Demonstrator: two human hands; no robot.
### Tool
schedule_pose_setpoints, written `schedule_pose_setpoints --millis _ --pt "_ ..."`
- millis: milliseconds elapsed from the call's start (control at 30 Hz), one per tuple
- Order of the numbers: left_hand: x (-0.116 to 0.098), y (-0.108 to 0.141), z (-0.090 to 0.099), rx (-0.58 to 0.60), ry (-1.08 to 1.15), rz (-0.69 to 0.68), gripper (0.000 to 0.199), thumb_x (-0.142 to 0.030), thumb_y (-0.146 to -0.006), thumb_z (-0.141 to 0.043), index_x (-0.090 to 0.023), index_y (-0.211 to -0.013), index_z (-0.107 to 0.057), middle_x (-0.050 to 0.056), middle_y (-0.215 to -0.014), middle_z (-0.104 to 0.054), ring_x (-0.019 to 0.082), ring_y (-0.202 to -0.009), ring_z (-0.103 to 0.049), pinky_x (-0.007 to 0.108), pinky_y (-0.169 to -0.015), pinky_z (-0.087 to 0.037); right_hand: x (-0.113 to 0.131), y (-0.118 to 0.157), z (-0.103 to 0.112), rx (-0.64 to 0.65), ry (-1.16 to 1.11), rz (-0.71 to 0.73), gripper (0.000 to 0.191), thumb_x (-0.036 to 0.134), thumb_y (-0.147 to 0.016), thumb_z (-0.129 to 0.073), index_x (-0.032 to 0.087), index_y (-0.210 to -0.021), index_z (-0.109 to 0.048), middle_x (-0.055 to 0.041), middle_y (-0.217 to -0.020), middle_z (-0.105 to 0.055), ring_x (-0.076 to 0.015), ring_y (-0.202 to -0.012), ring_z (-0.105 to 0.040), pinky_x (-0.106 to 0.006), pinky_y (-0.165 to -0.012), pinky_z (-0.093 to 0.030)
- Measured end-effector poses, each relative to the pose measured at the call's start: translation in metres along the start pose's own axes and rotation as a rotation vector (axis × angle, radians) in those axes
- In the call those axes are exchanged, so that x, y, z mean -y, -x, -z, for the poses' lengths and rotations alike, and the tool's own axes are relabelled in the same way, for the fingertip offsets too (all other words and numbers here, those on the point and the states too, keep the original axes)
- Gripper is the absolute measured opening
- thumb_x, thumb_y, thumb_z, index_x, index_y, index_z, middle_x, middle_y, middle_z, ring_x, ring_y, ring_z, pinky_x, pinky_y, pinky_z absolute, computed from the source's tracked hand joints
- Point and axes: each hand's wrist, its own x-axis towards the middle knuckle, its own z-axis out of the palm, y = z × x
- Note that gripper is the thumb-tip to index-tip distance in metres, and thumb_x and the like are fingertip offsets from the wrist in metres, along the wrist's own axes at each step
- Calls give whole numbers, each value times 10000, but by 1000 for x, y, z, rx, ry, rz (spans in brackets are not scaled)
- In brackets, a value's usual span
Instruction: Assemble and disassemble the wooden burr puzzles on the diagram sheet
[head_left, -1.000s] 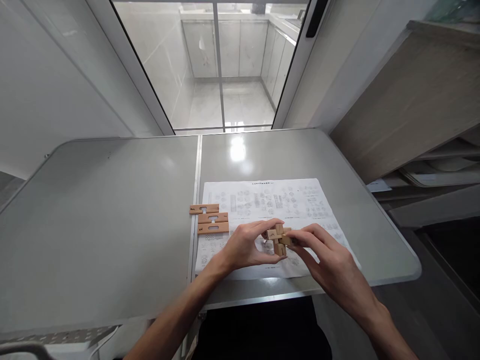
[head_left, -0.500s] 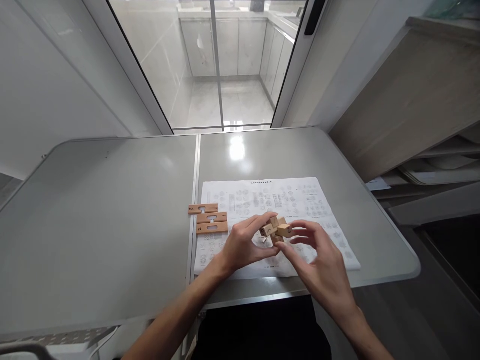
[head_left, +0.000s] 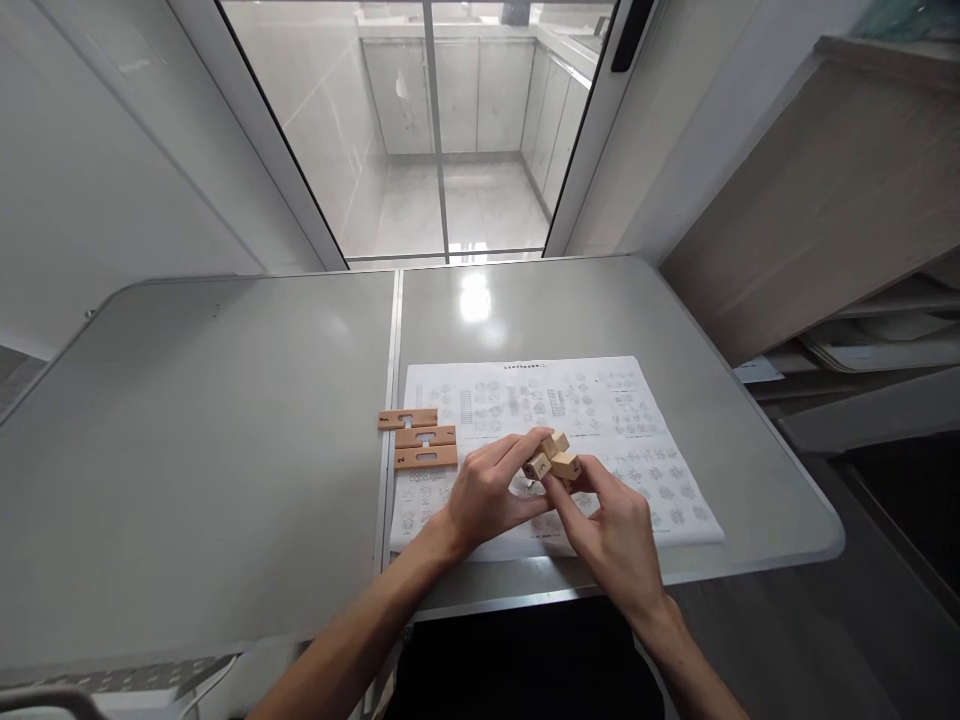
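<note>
Between my two hands is a wooden burr puzzle (head_left: 553, 458) of crossed light blocks, some with dark numbers on their ends. My left hand (head_left: 491, 490) grips it from the left, index finger over the top and thumb below. My right hand (head_left: 611, 515) closes on it from the right, its thumb against the front and its fingers behind the right-hand block. The puzzle's underside and back are hidden by my fingers. Beneath both hands lies a large printed instruction sheet (head_left: 540, 395) with rows of small diagrams.
Three flat, slotted wooden pieces (head_left: 425, 437) with numbers lie left of my hands, across the sheet's left edge and near the table seam (head_left: 396, 320). The grey table (head_left: 225, 430) extends left. A glass door (head_left: 480, 120) stands beyond it, and a wooden shelf (head_left: 810, 190) on the right.
My right hand has moved left and closed in on the burr puzzle, its thumb shifting up onto the front. My left hand keeps its grip. The flat pieces stay put.
</note>
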Motion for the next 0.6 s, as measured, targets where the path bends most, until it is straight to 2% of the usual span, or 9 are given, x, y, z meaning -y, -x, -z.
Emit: schedule_pose_setpoints --millis 167,267,367,467,600 --pt "-5 -6 5 -21 128 116 609 -327 -846 -855 -208 -1395 -619 56 -1056 -788 199 -864 -750 328 -808 -643 -9 -9 18 212 -169 -38 284 502 -1065 -595 239 -1108 -694 -59 -991 -803 -244 -865 -769 -329 -770 -587" --pt "-9 -12 10 2 286 195 639 -346 -789 -900 -179 -1353 -651 71 -1080 -782 219 -932 -748 326 -832 -646 -17 -13 28 168 -274 -72 353 526 -1102 -510 233 -1256 -630 -73 -1058 -794 -205 -761 -749 -327 -739 -599" --pt "-12 -16 14 74 431 252 661 -339 -749 -933 -177 -1338 -682 108 -1185 -738 254 -1060 -728 332 -874 -651 -23 -14 32 140 -261 -46 369 514 -1103 -525 234 -1339 -576 -69 -1056 -779 -197 -764 -738 -319 -735 -585" --pt "-11 -17 15 166 528 274 665 -323 -712 -957 -197 -1318 -713 131 -1277 -666 276 -1121 -703 349 -897 -656 -24 -15 31 216 -200 33 316 483 -1112 -520 233 -1282 -611 -43 -940 -758 -201 -776 -719 -315 -768 -558" --pt "-9 -17 17 218 602 270 663 -327 -700 -958 -221 -1311 -726 133 -1307 -643 282 -1115 -700 389 -903 -659 -26 -17 27 262 -166 131 305 443 -1140 -441 226 -1078 -647 -20 -821 -690 -191 -732 -662 -297 -714 -506"
